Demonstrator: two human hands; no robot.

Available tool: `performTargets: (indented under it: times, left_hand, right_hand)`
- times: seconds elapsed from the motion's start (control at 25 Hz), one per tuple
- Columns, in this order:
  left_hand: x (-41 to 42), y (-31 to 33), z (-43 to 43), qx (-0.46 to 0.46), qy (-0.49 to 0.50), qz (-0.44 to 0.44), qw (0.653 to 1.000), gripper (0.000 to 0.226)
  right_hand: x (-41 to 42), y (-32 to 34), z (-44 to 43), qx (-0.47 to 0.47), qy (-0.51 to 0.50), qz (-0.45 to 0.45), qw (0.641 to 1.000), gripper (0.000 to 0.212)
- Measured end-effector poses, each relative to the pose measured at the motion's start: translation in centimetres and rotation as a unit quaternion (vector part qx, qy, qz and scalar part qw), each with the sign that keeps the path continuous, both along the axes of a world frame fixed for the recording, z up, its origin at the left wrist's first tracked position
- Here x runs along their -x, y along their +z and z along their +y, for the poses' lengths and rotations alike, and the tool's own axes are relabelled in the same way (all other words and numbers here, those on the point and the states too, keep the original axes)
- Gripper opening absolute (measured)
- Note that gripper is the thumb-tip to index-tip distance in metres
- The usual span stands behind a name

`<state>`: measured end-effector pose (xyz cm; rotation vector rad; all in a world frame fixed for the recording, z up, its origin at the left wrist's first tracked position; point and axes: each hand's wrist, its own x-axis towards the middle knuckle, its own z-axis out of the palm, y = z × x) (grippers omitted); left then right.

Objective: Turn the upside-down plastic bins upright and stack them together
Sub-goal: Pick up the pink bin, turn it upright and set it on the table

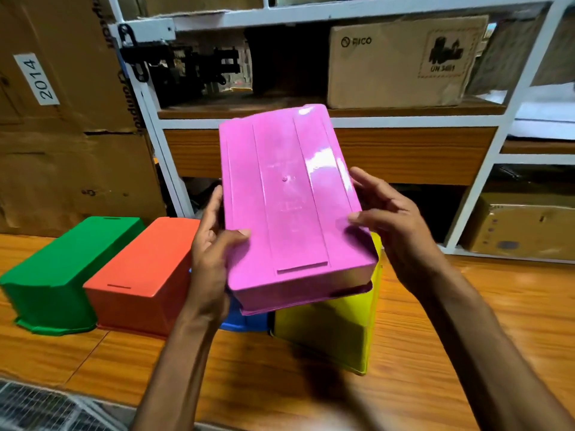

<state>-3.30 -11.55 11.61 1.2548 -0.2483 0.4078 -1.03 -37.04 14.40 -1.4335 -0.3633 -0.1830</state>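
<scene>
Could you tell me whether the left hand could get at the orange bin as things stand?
Probably not yet: the left hand is gripping the pink bin together with the right hand. The orange bin sits just beside it, nothing between.

The blue bin [245, 320] is mostly hidden behind the pink bin [289, 197].

Both bare arms reach forward, left grip [214, 234] and right grip [385, 213] clasped, thumbs uppermost.

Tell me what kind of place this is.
Likely a storeroom or stockroom: stacked brown cardboard cartons, a white metal shelving rack holding a printed cardboard box, and coloured plastic bins on the wooden floor.
</scene>
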Motion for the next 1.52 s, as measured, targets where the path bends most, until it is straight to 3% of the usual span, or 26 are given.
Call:
performTargets:
  times: [0.12,0.24,0.32,0.4,0.48,0.52,0.6,0.64,0.8,0.88,0.96,1.08,1.12,1.32,1.4,1.52]
  left_hand:
    - [0.2,0.2,-0.2,0.067,-0.028,0.019,0.997,0.071]
    - [-1.0,0.8,-1.0,0.079,-0.033,0.029,0.996,0.068]
    - [-1.8,1.3,-1.6,0.057,-0.024,0.031,0.998,0.074]
    - [-2.2,1.3,-1.9,0.040,-0.025,0.021,0.999,0.079]
    - [-2.2,0.9,-1.9,0.033,-0.030,0.006,0.999,0.082]
    - [-2.1,0.5,-1.7,0.033,-0.034,-0.001,0.999,0.083]
    - [-2.2,0.0,-1.5,0.035,-0.052,-0.003,0.998,0.084]
    - [-2.1,0.0,-1.4,0.033,-0.064,-0.006,0.997,0.083]
    - [-1.9,0.1,-0.4,0.007,-0.101,-0.032,0.994,0.078]
    - [-2.3,0.5,0.3,-0.040,-0.084,-0.045,0.995,0.074]
    - [-3.2,1.0,0.8,-0.149,-0.048,-0.062,0.986,0.064]
    - [-3.6,1.5,0.7,-0.292,0.000,-0.046,0.955,0.057]
    - [-3.3,1.9,0.4,-0.314,0.016,-0.057,0.947,0.057]
    - [-0.5,4.1,-2.7,-0.269,0.154,-0.204,0.929,0.038]
    - [0.1,4.3,-3.6,-0.317,0.170,-0.211,0.909,0.033]
    - [0.1,3.7,-4.2,-0.438,0.125,-0.179,0.872,0.053]
  right_hand:
    - [0.9,1.2,-2.8,-0.054,0.147,-0.006,0.988,0.092]
    - [1.4,1.5,-4.4,0.134,0.198,-0.074,0.968,0.106]
    - [1.5,1.2,-4.7,0.158,0.171,-0.060,0.971,0.110]
    - [1.8,0.7,-4.7,0.069,0.149,-0.044,0.986,0.099]
    - [2.0,-0.1,-4.3,-0.024,0.085,-0.032,0.996,0.067]
    - [2.1,-0.3,-3.9,-0.029,0.031,-0.033,0.999,0.052]
    - [2.1,-0.5,-3.4,-0.001,-0.063,-0.033,0.997,0.044]
    - [2.0,-0.4,-3.3,0.009,-0.093,-0.026,0.995,0.054]
    - [2.4,0.1,-2.8,0.035,-0.101,0.080,0.991,0.150]
    - [2.3,-0.3,-2.3,-0.005,-0.078,0.135,0.988,0.165]
    - [1.8,-0.6,-2.2,-0.083,-0.067,0.154,0.982,0.145]
    - [2.3,0.2,-1.8,-0.189,-0.086,0.144,0.968,0.057]
    - [2.7,0.8,-1.4,-0.198,-0.090,0.138,0.966,0.047]
    - [2.9,4.0,3.4,-0.208,-0.102,0.046,0.972,0.048]
    - [2.2,4.8,5.2,-0.242,-0.110,0.029,0.963,0.045]
    - [1.7,5.2,7.2,-0.252,-0.129,0.033,0.959,0.038]
